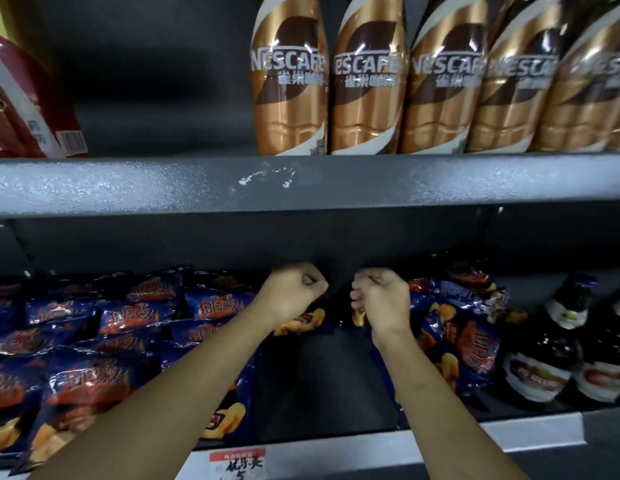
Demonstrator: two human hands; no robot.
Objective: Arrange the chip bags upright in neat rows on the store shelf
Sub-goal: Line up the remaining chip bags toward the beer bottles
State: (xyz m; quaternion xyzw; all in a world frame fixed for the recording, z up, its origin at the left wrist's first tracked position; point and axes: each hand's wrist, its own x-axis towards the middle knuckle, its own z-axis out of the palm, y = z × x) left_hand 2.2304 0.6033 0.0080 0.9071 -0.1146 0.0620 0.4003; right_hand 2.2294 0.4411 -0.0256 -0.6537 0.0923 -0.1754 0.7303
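Pinching one chip bag (pixel 303 322) by its top, left grip (pixel 293 292) and right grip (pixel 383 301) clenched; more bags (pixel 90 379) fill the shelf (pixel 322 386).

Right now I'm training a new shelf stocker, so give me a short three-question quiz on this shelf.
1. True or false: the copper-brown plastic coffee bottles stand on the shelf above the dark blue foil chip bags.
2. What stands right of the chip bags on the lower shelf? A) dark bottles with white labels B) green cans C) white jars
3. Fill in: the left hand and right hand both grip one dark blue bag at the ___ of the lower shelf.
Key: 1 true; 2 A; 3 back.
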